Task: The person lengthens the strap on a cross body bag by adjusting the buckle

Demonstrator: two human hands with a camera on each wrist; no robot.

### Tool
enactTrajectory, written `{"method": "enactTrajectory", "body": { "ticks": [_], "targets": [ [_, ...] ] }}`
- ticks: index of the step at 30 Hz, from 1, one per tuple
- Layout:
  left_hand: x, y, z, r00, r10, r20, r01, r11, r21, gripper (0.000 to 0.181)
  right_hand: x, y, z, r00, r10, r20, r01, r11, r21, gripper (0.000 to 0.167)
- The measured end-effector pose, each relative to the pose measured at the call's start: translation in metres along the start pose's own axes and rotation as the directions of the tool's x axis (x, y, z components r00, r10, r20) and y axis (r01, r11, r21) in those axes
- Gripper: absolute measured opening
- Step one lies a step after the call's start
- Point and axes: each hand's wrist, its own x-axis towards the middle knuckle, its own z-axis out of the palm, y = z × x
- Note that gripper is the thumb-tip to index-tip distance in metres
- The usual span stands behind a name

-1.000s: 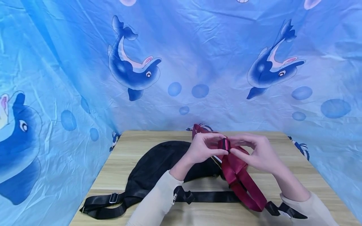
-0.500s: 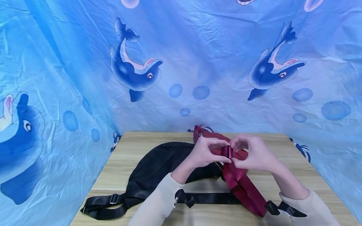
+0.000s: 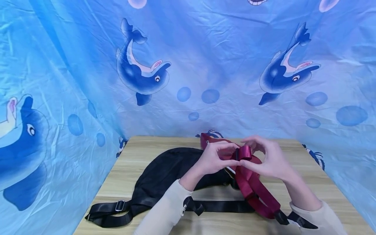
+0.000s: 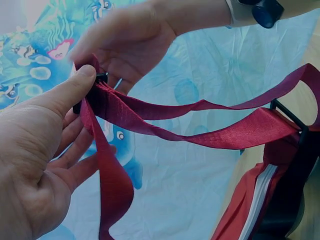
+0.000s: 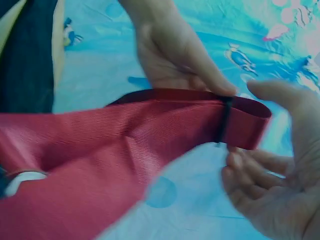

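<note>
A red waist bag [image 3: 205, 140] lies toward the back of the table, partly hidden by the hands. Its red webbing strap [image 4: 215, 125] runs up to a dark slider buckle [image 5: 225, 120]. With thumb and fingers, my left hand [image 3: 210, 158] pinches the strap at this slider. A short strap loop [image 3: 245, 152] sticks out to the right of it. Around that loop my right hand [image 3: 271, 160] has its thumb and fingers spread; in the right wrist view the thumb is apart from the loop, and the lower fingers are near its bottom edge.
A black waist bag [image 3: 167, 169] lies at the left and middle of the wooden table [image 3: 147, 142], its black strap [image 3: 217, 206] stretched along the front. Blue dolphin-print cloth [image 3: 188, 65] hangs behind and at the sides.
The strap loop beyond the slider has grown larger and opened toward the right. My right hand's fingers have come away from the slider and spread around the loop; my left hand keeps its pinch.
</note>
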Motion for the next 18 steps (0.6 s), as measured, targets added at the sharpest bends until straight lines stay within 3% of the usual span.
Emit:
{"method": "enactTrajectory", "body": {
  "ticks": [4,9,15,18],
  "targets": [
    [0.000,0.000,0.000,1.000,-0.001,0.017,0.001,0.999,-0.040,0.041,-0.001,0.000,0.003,0.997,0.000,-0.083,0.003,1.000,0.031,0.036],
    [0.000,-0.006,-0.002,0.999,-0.034,0.033,0.035,0.999,-0.002,0.043,-0.001,0.003,0.002,0.984,-0.026,-0.179,0.049,0.991,0.125,0.040],
    [-0.001,-0.010,-0.003,0.999,-0.027,0.029,0.027,1.000,-0.005,0.043,0.000,0.004,0.009,0.989,0.025,-0.149,0.006,0.978,0.207,0.044],
    [0.000,-0.010,-0.004,0.999,-0.031,0.031,0.032,0.999,-0.022,0.042,0.003,0.004,0.010,0.983,0.015,-0.185,0.045,0.948,0.316,0.036]
  ]
}}
